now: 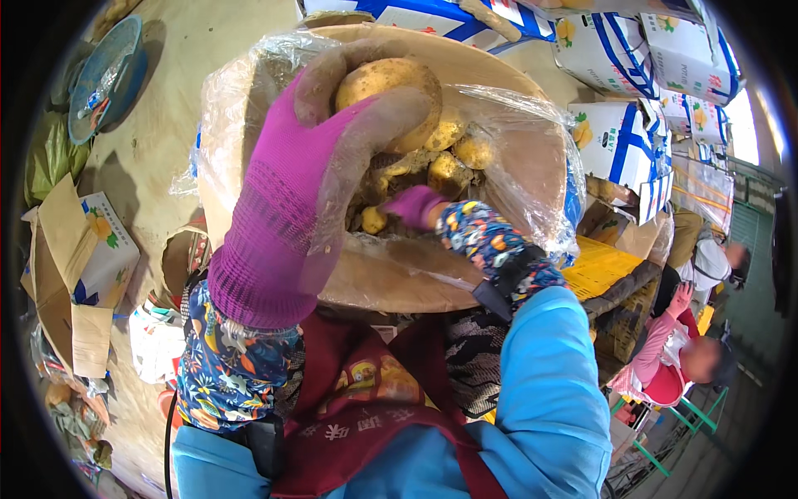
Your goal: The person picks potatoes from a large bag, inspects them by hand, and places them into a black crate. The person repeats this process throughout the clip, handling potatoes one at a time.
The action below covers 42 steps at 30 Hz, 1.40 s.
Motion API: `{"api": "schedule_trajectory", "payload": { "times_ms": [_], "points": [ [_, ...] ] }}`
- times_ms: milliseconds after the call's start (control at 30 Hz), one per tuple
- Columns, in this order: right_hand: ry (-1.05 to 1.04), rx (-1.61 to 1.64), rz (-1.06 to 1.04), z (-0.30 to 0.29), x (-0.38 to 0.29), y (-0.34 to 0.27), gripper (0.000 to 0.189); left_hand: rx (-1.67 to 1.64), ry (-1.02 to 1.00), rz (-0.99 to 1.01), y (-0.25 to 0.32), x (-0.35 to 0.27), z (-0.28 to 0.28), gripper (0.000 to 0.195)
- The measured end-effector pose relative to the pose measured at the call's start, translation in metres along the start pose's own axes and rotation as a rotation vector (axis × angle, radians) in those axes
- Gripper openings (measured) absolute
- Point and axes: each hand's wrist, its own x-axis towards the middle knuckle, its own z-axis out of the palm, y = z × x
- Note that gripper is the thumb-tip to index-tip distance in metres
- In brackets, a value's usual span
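My left hand (349,118), in a purple knit glove with a dirt-covered palm, grips a large potato (389,81) above a cardboard box (399,277). Clear plastic film (523,103) lines the box and hangs over its rim. Down inside, my right hand (414,206) wears a similar glove and is blurred. Its fingertips are beside a small potato (374,220); whether they hold anything is hidden. Several dirty potatoes (449,174) lie in loose soil at the bottom of the box.
Printed potato cartons (608,143) stand at the right. A yellow plastic crate (598,265) is near my right elbow. On the left are a blue basin (115,75) and an opened carton (106,249). Another person (661,355) is at the far right.
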Motion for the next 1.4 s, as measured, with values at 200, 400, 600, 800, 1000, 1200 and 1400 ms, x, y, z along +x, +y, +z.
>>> {"api": "schedule_trajectory", "payload": {
  "times_ms": [200,400,600,800,1000,1200,1400],
  "points": [
    [-0.202,-0.126,0.139,0.043,0.062,-0.028,0.052,-0.086,-0.026,-0.029,-0.005,-0.003,-0.001,0.039],
    [-0.313,0.409,0.157,-0.005,0.018,-0.009,0.074,0.323,-0.164,0.401,-0.027,0.003,-0.026,0.035],
    [-0.108,1.542,0.182,-0.12,-0.088,-0.04,0.056,0.181,-0.258,0.058,-0.024,0.002,-0.025,0.044],
    [0.583,1.595,-0.222,-0.185,-0.184,-0.113,0.054,0.356,-0.355,0.261,-0.041,-0.012,0.006,0.069],
    [0.982,0.995,0.292,-0.185,-0.202,-0.175,0.058,0.817,-0.35,0.607,-0.071,-0.021,0.012,0.067],
    [1.09,1.389,0.116,-0.178,-0.197,-0.176,0.059,0.547,-0.538,0.278,-0.078,-0.01,-0.001,0.066],
    [1.365,0.966,-0.025,-0.18,-0.19,-0.169,0.053,1.008,-0.461,0.822,-0.069,-0.009,0.001,0.061]
  ]
}}
